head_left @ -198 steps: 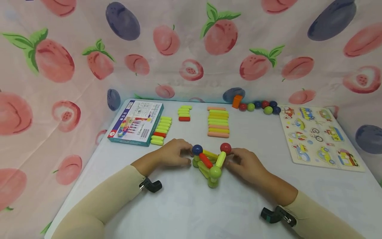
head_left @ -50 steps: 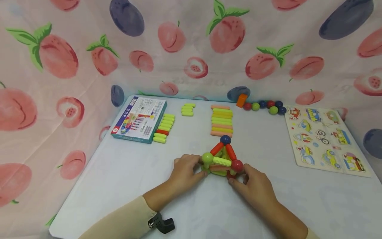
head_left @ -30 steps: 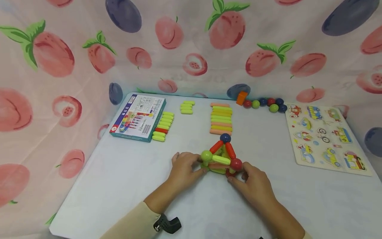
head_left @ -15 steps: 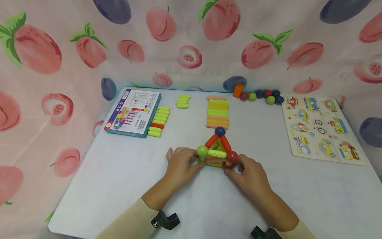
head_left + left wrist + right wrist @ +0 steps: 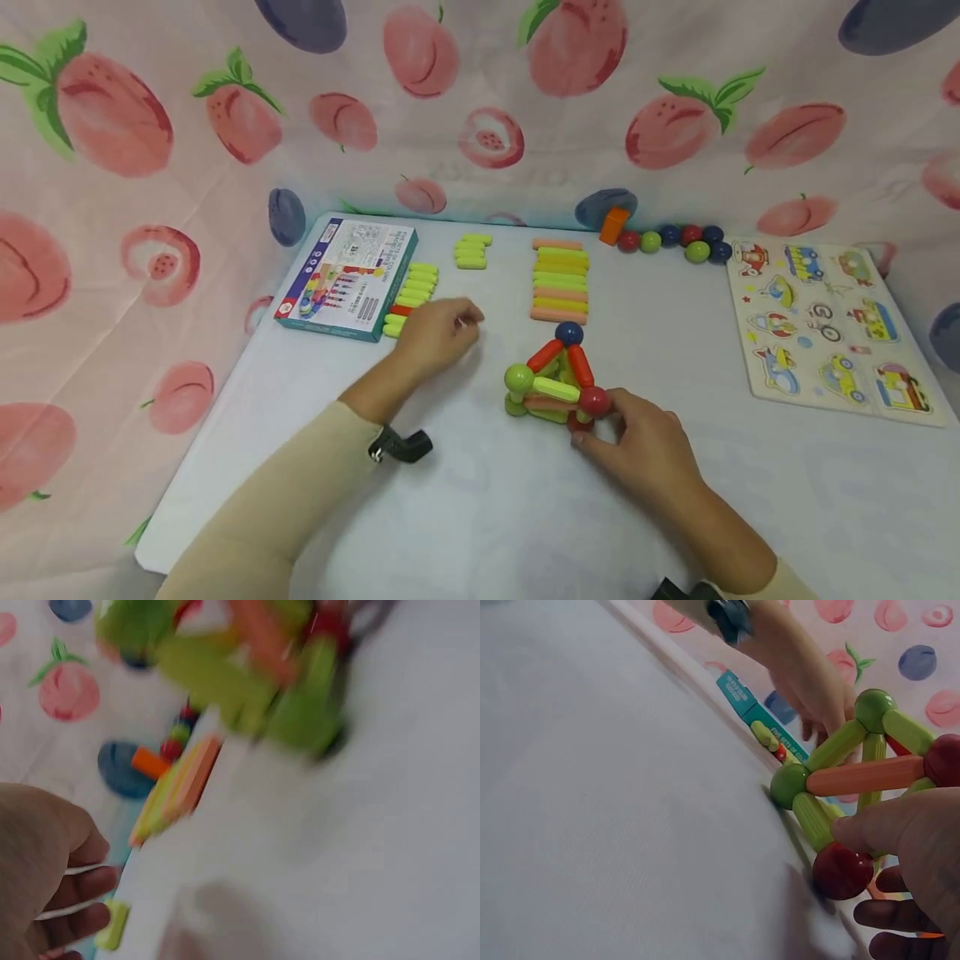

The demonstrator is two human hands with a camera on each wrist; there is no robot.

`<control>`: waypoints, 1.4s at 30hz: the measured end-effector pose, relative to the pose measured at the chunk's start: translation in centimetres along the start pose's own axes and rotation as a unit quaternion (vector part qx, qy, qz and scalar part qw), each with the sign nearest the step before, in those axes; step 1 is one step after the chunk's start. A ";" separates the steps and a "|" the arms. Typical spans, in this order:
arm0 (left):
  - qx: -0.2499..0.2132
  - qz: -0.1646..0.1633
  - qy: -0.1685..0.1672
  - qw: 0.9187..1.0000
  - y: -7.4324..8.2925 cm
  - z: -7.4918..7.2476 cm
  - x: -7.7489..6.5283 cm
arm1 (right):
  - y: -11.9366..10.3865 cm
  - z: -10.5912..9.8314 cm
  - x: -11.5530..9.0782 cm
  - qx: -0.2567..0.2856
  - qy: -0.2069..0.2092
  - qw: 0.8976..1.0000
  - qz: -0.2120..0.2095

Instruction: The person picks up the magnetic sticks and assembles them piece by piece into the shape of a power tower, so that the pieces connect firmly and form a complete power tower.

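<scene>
A toy frame of coloured balls and sticks (image 5: 555, 389) stands on the table, with a blue ball (image 5: 569, 333) at its far corner, a green ball (image 5: 519, 378) at the left and a red ball (image 5: 596, 402) at the right. Two red sticks and a yellow-green one join these upper balls. My right hand (image 5: 648, 446) holds the frame at its right corner, thumb by the lower red ball (image 5: 843, 870). My left hand (image 5: 441, 333), fingers loosely bent and holding nothing, is away from the frame, near the short sticks (image 5: 417, 286) beside the box.
A toy box (image 5: 345, 275) lies at the back left. Short green sticks (image 5: 471, 252) and a row of longer sticks (image 5: 560, 281) lie at the back. Farther right are an orange block (image 5: 614, 226), several loose balls (image 5: 697, 252) and a picture puzzle board (image 5: 832, 333).
Earlier the frame was turned, and a red short stick left the back pile; the frame now shows two red sticks. In the last half second my left hand let go and moved back-left.
</scene>
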State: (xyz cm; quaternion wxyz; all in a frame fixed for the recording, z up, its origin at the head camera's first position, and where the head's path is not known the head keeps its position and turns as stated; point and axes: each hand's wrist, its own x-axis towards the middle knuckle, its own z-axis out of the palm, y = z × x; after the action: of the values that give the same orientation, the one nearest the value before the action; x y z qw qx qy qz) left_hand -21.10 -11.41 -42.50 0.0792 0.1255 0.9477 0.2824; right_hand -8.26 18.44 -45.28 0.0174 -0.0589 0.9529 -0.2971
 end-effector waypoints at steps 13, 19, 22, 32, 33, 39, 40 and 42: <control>0.363 0.060 0.010 0.930 -2.1 -0.9 10.9 | -0.2 0.5 0.0 0.032 0.026 0.999 0.015; 0.335 0.073 -0.023 0.939 -1.3 -0.7 10.8 | 0.2 0.4 -0.4 0.027 0.032 0.999 0.008; 0.142 0.083 -0.053 0.985 0.7 -1.2 9.6 | 0.2 0.3 -0.5 0.020 0.022 0.999 0.015; -0.328 0.184 -0.157 0.913 7.8 -0.6 2.7 | 0.2 0.7 -1.2 -0.001 0.023 1.000 0.004; -0.315 0.188 -0.145 0.919 7.9 -0.3 2.5 | 0.2 0.8 -1.3 -0.002 0.025 1.000 0.003; -0.275 0.205 -0.100 0.934 7.6 1.3 2.1 | 0.3 1.2 -1.2 -0.005 0.030 1.000 -0.001; -0.271 0.203 -0.100 0.936 7.5 1.4 2.1 | 0.3 1.2 -1.1 -0.003 0.031 1.000 -0.001; -0.265 0.195 -0.102 0.939 7.5 1.8 2.1 | 0.2 1.2 -1.0 0.001 0.033 0.999 0.001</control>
State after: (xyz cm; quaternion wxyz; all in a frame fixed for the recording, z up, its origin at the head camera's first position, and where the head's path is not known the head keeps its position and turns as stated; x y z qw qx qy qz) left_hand -21.27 -3.82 -39.95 0.1490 0.3105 0.7825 0.5187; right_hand -7.19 18.04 -46.39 -0.0137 -0.0483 0.9527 -0.2997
